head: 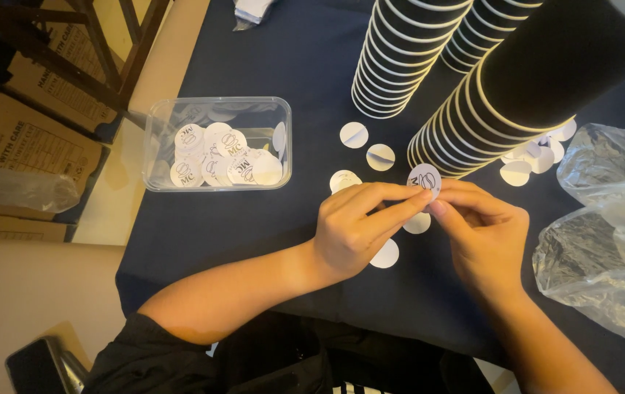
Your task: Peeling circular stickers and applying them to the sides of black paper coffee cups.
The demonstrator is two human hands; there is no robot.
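Observation:
My left hand (360, 226) and my right hand (484, 233) meet over the dark blue tablecloth (268, 233), pinching one small round white sticker (425, 179) with a printed mark between their fingertips. Just behind the sticker lies a tilted stack of black paper cups with cream rims (502, 102). Loose white backing discs (367, 146) lie scattered on the cloth around my hands. A clear plastic tub (217, 144) with several round stickers sits to the left.
Two more tall stacks of black cups (403, 51) rise at the back. Crumpled clear plastic bags (608, 226) lie at the right. Cardboard boxes (20, 131) and wooden legs (71, 51) stand left of the table, a dark phone (39, 365) at bottom left.

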